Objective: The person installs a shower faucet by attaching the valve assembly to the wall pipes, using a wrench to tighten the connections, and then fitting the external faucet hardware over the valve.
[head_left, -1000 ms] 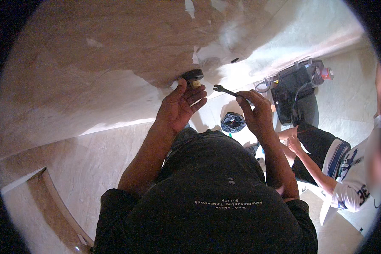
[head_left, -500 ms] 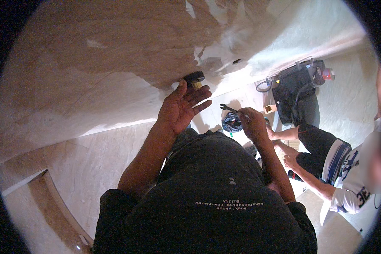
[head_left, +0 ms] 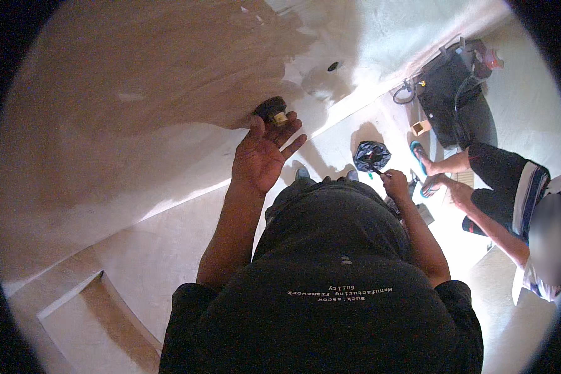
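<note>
My left hand point(head_left: 263, 156) is raised, palm toward me with fingers spread, just below a small dark round fitting with a brass end point(head_left: 272, 110) that sticks out of the pale wall point(head_left: 137, 93). The fingertips are close to or touching that fitting. My right hand point(head_left: 396, 185) hangs low at my side, closed on a thin dark tool point(head_left: 376, 170) whose tip points up and left. My dark shirt hides most of what lies under both arms.
Another person point(head_left: 511, 206) crouches at the right in dark shorts and sandals, one hand reaching toward my right hand. A black tool bag point(head_left: 452, 100) stands behind them. A black plastic bag point(head_left: 371, 154) lies on the pale floor. A small hole point(head_left: 333, 65) marks the wall.
My right hand has dropped from beside the wall fitting down to my side, still gripping the tool. My left hand stays by the fitting. The crouching person's hand has come nearer.
</note>
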Demonstrator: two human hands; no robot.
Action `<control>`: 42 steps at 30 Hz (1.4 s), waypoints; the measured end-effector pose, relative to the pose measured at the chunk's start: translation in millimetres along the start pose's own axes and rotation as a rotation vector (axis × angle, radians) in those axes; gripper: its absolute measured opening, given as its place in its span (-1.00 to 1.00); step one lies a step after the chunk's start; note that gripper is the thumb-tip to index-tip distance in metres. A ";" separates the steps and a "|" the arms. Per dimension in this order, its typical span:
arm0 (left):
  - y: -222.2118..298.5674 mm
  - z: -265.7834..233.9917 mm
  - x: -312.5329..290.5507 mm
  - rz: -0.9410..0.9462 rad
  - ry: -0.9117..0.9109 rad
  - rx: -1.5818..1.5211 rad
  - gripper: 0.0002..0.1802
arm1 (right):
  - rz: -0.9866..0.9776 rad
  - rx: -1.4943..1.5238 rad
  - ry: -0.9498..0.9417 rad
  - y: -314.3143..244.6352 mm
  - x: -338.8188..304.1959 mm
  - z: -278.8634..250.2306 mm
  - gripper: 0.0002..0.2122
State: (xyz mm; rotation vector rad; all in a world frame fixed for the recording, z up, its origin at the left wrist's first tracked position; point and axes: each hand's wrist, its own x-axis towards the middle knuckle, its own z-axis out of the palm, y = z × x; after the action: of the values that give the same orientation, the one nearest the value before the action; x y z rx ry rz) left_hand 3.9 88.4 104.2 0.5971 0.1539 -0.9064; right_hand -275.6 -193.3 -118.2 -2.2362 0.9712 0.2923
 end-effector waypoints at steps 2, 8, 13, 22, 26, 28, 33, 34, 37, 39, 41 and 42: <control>0.9 5.5 -4.6 0.037 0.030 0.012 -0.43 | 0.043 0.024 -0.045 45.4 4.0 28.2 -0.72; 2.5 9.2 1.7 0.018 0.001 0.069 -0.53 | 0.039 -0.119 -0.017 232.6 -13.9 138.4 -0.81; 0.7 6.5 -5.5 0.047 0.047 0.084 -0.54 | 0.271 0.099 -0.002 255.9 -31.7 180.3 -0.84; -0.3 5.3 6.5 0.043 0.017 0.020 -0.37 | -0.229 0.116 0.241 273.6 -7.4 174.0 -0.77; 7.9 2.4 -7.3 0.068 0.013 0.044 -0.38 | 0.221 0.124 -0.022 162.8 -6.3 99.6 -0.86; 12.2 -0.5 -14.9 0.078 0.019 0.007 -0.38 | 0.454 0.561 0.024 123.2 -7.0 73.7 -0.83; 11.3 -8.1 -7.8 0.026 -0.030 -0.087 -0.40 | 0.403 0.551 0.031 120.4 -8.4 69.2 -0.81; 12.4 -9.9 -12.0 0.048 -0.021 -0.073 -0.41 | 0.428 0.626 0.015 114.2 -7.1 69.4 -0.81; 5.2 4.9 11.2 -0.012 -0.077 -0.075 -0.43 | 0.244 0.357 0.045 184.9 -11.6 86.4 -0.82; 6.3 -0.1 5.7 0.011 -0.069 -0.067 -0.44 | 0.302 0.410 0.012 165.9 -8.8 84.2 -0.82; 9.2 -7.8 -1.0 0.007 -0.064 0.006 -0.52 | 0.432 0.544 -0.015 132.4 -8.0 70.2 -0.83; 9.6 -7.5 -0.8 0.009 -0.065 0.004 -0.52 | 0.454 0.542 -0.007 126.1 -10.3 66.4 -0.83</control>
State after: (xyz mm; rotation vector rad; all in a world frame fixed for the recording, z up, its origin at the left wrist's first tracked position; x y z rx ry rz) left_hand 11.8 97.6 102.3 0.5714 0.0907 -0.9166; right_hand -369.0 -206.2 -225.6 -1.5156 1.3639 0.2011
